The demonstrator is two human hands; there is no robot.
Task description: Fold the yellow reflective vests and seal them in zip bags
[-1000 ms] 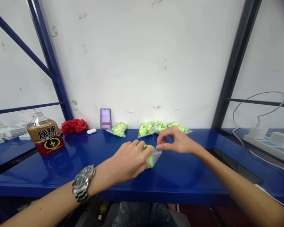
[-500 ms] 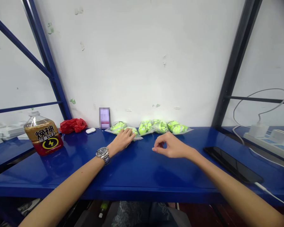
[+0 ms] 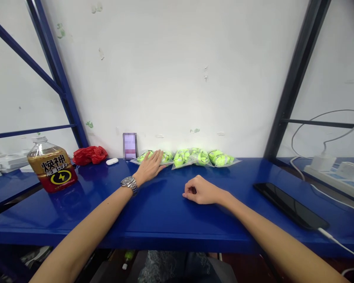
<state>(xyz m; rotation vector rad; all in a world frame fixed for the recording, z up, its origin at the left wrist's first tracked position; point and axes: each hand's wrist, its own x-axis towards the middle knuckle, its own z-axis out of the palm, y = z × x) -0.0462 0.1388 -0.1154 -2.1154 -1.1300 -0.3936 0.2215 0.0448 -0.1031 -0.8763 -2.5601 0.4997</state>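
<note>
"Clear plastic bags of lime-green material [image 3: 200, 158]: where, from the fingers?"

"Nearest, the right hand [image 3: 203, 191] curls loosely at the glossy blue table [image 3: 165, 212], nothing seen in it. Beyond and left, the left hand [image 3: 149, 167] has straight, slightly parted fingers over two bags, gripping nothing. More lie ahead of the right fingers, by the white wall [image 3: 171, 70]."

"Step?"

"Settling bags, apparently; next calls for a clean lift."

Head-worn view, forward and down
</note>
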